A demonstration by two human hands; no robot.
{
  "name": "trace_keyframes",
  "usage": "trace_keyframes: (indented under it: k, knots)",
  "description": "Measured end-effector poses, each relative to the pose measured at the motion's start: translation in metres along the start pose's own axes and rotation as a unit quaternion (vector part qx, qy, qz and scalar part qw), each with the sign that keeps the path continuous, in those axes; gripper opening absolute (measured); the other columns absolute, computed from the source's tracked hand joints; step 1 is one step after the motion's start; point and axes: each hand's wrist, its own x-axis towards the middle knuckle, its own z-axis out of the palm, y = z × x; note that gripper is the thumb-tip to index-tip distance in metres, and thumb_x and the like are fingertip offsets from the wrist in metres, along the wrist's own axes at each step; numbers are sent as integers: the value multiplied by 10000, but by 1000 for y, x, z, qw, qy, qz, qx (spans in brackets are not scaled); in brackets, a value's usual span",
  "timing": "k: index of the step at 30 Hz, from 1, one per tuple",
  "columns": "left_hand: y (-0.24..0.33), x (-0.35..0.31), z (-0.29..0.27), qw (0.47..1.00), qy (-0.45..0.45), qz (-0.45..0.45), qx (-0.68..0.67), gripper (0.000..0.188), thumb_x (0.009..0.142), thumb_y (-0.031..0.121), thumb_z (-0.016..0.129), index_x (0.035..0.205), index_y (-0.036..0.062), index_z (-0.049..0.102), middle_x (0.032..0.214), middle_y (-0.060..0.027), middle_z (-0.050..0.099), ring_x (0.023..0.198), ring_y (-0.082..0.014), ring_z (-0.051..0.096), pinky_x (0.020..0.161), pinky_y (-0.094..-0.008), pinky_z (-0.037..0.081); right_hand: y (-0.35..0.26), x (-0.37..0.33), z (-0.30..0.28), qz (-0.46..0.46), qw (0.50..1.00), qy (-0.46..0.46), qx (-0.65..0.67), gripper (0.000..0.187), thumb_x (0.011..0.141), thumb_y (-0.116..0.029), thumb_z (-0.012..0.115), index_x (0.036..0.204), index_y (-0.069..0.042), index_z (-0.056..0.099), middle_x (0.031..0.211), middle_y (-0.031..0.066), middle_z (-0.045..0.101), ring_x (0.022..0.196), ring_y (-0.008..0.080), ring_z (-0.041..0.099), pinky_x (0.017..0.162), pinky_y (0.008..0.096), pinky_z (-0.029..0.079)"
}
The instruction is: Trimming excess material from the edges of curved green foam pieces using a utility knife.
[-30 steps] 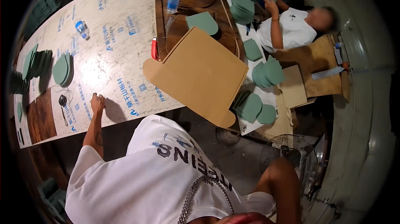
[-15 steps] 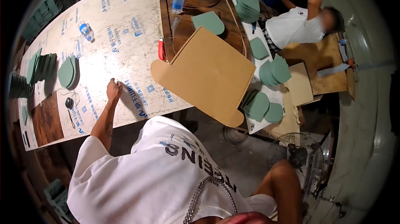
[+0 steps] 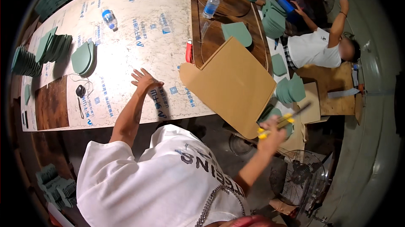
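Note:
My left hand (image 3: 145, 79) is spread out on the printed white tabletop (image 3: 122, 49), fingers apart and holding nothing. On the right, my right hand (image 3: 271, 135) is closed round a yellow-and-black tool (image 3: 286, 119) with a long dark end. Motion blur hides its exact kind. It is above the lower right edge of a brown cardboard box (image 3: 231, 85), which looks shut and lies at a slant over the table and a dark wooden board (image 3: 206, 28). A red object (image 3: 189, 51), possibly a cutter, lies by the box's left corner.
Green rounded pads stand in stacks at left (image 3: 55, 47) and right (image 3: 291, 89). One water bottle (image 3: 109, 18) lies down; another bottle (image 3: 211, 5) is on the board. A co-worker (image 3: 314, 47) is at the far right. A floor fan (image 3: 299, 172) stands near my right arm.
My right hand has come up from low right with the yellow-and-black tool. My left hand has spread its fingers. The whole view has shifted, so things sit further right.

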Motion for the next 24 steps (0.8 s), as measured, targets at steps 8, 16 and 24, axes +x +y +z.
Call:
trace_keyframes:
  k: [8, 16, 24]
  knots:
    - [-3, 3, 4, 1000, 4, -13, -26, 1406, 629, 583, 834, 1490, -120, -28, 1482, -455, -145, 1372, -618, -168, 1051, -747, 9, 132, 43, 6, 39, 958, 44, -280, 154, 878, -47, 667, 921, -5, 524, 781, 76, 558, 604, 181, 561, 578, 310, 476]
    - [-2, 7, 8, 999, 9, -6, -42, 1426, 609, 578, 845, 1495, -106, -40, 1490, -441, -161, 1375, -603, -193, 1051, -744, -15, 187, 35, 2, 43, 888, -15, -458, 562, 929, -215, 614, 1355, 90, 411, 1182, 297, 562, 1056, 418, 588, 924, 490, 444]
    - [-3, 11, 10, 999, 7, -11, -43, 1465, 583, 578, 859, 1491, -106, -64, 1493, -430, -180, 1382, -586, -203, 1044, -755, -26, 216, 26, -13, -34, 836, -51, -546, 585, 962, -208, 562, 1421, 79, 338, 1076, 239, 607, 648, 274, 681, 582, 369, 547]
